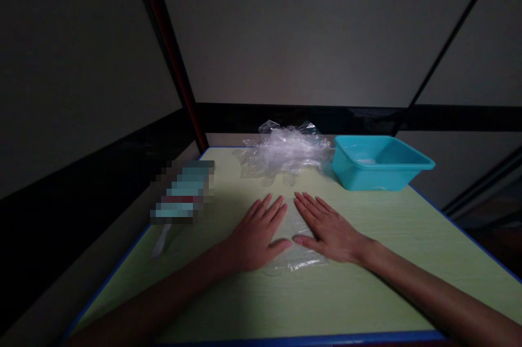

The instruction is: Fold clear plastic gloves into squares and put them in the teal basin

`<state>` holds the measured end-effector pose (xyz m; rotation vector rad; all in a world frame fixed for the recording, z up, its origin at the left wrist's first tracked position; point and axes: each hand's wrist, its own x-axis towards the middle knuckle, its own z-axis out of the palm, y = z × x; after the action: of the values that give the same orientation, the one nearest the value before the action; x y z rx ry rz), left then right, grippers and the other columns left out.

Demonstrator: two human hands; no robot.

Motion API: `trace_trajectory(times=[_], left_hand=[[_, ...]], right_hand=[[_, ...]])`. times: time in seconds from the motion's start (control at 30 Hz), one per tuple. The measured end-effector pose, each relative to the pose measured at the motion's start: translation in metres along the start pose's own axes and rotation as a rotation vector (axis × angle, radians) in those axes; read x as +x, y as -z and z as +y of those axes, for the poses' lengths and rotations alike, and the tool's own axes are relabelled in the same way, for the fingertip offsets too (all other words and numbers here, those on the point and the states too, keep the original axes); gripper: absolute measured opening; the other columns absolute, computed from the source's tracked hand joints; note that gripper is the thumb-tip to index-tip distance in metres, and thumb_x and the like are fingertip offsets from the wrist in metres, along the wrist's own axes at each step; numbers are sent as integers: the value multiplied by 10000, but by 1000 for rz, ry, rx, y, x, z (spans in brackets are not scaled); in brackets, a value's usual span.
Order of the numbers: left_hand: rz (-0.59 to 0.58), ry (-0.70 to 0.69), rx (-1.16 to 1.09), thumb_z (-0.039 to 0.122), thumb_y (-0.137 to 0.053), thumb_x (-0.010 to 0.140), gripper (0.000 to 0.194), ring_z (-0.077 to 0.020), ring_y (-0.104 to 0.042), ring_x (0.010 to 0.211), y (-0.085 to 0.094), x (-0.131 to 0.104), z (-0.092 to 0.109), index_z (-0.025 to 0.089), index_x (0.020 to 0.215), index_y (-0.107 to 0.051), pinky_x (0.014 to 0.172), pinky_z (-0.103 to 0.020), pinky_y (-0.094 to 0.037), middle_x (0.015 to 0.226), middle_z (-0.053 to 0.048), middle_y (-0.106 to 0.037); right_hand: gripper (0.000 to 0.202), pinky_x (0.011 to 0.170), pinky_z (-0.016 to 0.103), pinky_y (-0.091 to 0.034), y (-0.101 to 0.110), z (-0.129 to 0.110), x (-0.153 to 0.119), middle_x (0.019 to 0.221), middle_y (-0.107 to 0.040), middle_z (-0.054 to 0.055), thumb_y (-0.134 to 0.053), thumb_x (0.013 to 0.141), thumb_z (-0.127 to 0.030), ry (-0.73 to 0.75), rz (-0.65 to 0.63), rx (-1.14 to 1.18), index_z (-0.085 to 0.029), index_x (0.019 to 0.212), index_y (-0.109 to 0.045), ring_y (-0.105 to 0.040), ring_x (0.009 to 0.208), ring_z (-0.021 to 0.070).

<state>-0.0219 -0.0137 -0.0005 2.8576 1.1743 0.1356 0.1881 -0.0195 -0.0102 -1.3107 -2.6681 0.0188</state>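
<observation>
A clear plastic bag (304, 260) lies spread on the pale green tabletop, partly covered by both hands. My left hand (259, 235) rests flat on its left side, fingers stretched forward and thumb pointing right. On the bag's right part lies my right hand (326, 227), also flat, with its thumb tip close to the left thumb. Neither hand grips anything. Beyond the fingertips is a heap of crumpled clear plastic bags (287, 151).
At the back right stands a turquoise plastic basin (377, 173) with something pale inside. A pixelated item (183, 192) lies near the left edge, a white strip sticking out below it. The blue-edged table (367, 303) meets dark-banded panels behind.
</observation>
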Motion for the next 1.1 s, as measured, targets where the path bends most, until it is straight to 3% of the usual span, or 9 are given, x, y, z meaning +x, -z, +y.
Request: trace_trajectory(times=[0.33,0.57,0.7,0.8,1.1], left_hand=[[46,-18,-10,508,-383,826,666,-283,-77,1307,-4,0,-1,109,1340,-242,1043,-434,-134,1425,-116,-170],[-5,10,-21,515,-379,821,691,-264,-28,1312,-2,-2,-1,125,1357,-185,1049,-424,-115,1439,-104,-101],[54,-5,-62,478,-393,824,684,-232,-36,1315,-1,-1,-2,122,1359,-161,1057,-412,-108,1437,-107,-111],[88,-5,-84,427,-397,828,658,-213,-67,1316,1,1,-2,95,1351,-176,1063,-398,-110,1427,-125,-146],[-26,13,-47,438,-367,834,650,-216,-100,1310,3,2,-6,61,1335,-199,1055,-379,-133,1416,-154,-164]], right_hand=[[946,1051,423,-140,11,24,-11,1425,-94,159,-399,706,-694,155,-121,86,-88,1376,-117,-78,1304,252],[993,1049,441,-139,14,32,-18,1434,-19,143,-463,679,-681,217,-89,164,-118,1383,-45,-76,1305,255],[791,1043,435,-192,14,27,-16,1430,-128,119,-410,804,-557,174,34,225,-150,1386,-62,-149,1298,226],[660,1042,424,-209,14,17,-10,1415,-187,126,-350,861,-485,102,49,196,-129,1378,-146,-173,1293,217],[795,1059,408,-172,6,14,-10,1418,-120,148,-337,808,-601,98,-19,76,-80,1375,-137,-120,1298,244]])
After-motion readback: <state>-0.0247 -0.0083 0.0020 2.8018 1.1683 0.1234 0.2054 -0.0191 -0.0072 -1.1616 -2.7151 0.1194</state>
